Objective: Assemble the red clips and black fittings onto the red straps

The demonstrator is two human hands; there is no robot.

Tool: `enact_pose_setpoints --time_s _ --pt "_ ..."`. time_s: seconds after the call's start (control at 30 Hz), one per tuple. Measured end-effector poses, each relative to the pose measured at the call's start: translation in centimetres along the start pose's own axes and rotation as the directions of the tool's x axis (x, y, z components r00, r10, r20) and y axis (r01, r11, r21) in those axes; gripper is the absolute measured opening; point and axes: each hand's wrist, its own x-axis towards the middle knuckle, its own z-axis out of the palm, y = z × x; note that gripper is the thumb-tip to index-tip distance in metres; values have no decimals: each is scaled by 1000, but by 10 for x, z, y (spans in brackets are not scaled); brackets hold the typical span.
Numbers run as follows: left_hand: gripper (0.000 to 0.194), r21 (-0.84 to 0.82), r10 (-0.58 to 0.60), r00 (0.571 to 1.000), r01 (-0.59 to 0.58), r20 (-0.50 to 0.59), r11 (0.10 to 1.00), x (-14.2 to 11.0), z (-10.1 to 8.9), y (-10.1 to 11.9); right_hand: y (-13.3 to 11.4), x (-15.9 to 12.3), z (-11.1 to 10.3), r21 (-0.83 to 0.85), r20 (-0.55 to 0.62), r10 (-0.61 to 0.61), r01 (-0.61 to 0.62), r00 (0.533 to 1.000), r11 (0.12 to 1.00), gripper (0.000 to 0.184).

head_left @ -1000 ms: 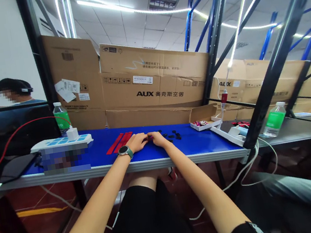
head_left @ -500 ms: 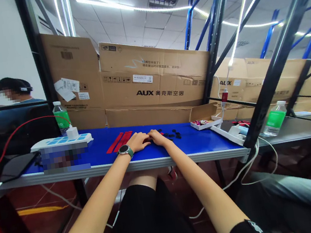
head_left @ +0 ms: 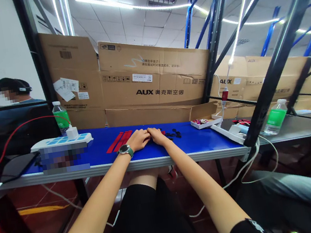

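Note:
My left hand (head_left: 139,139), with a watch (head_left: 124,149) on the wrist, rests low over the blue tabletop (head_left: 197,141). Against its fingertips is my right hand (head_left: 156,136). Both have their fingers curled in, and whatever they pinch is hidden behind them. A sliver of red material (head_left: 163,132) shows just past the right hand. Several flat red strips (head_left: 119,141) lie side by side left of my left hand. Small black pieces (head_left: 176,133), perhaps plastic, are scattered right of my right hand.
A white power strip (head_left: 56,142) with a charger and a green-labelled bottle (head_left: 61,117) stand at the left. Toward the right are an open small carton (head_left: 203,122) and another power strip (head_left: 226,135). Large cardboard boxes (head_left: 150,82) wall off the back. A person (head_left: 14,99) sits far left.
My hands stay together in nearly the same spot, with only slight finger movement. A little more red shows beside the right hand. The view has shifted slightly.

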Motion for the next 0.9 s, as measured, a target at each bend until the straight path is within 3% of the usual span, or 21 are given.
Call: enact_pose_setpoints --time_s 0.1,0.2,0.23,0.3,0.43,0.57,0.7,0.8,0.9 --pt "19 35 -26 997 28 -76 999 1 -3 2 -2 1 -10 65 -291 19 0 956 998 46" --pt "24 -20 -10 998 9 -54 1000 1 -1 4 -5 -3 -24 94 -604 151 -118 782 988 48" --pt "26 -57 15 1000 -16 -18 998 0 0 4 -6 -5 -28 94 -660 186 -165 728 982 44" --pt "29 -135 65 996 -58 54 989 -2 5 4 -9 -9 -33 68 -703 217 -239 678 969 32" --pt "28 -222 33 995 -11 95 975 -4 12 -2 -15 -10 -34 -36 -679 201 -305 706 952 15" --pt "25 -275 -60 993 86 104 958 -3 17 -10 -17 -7 -28 -115 -557 187 -298 809 948 28" --pt "20 -275 -81 992 106 101 955 -3 23 -15 -15 -7 -28 -76 -403 198 -248 894 966 28" --pt "23 -213 -175 982 187 75 959 -3 28 -18 -15 -9 -30 4 -338 222 -235 914 972 41" --pt "25 -210 -227 973 233 53 950 -4 30 -21 -18 -9 -29 24 -350 241 -248 905 968 36"
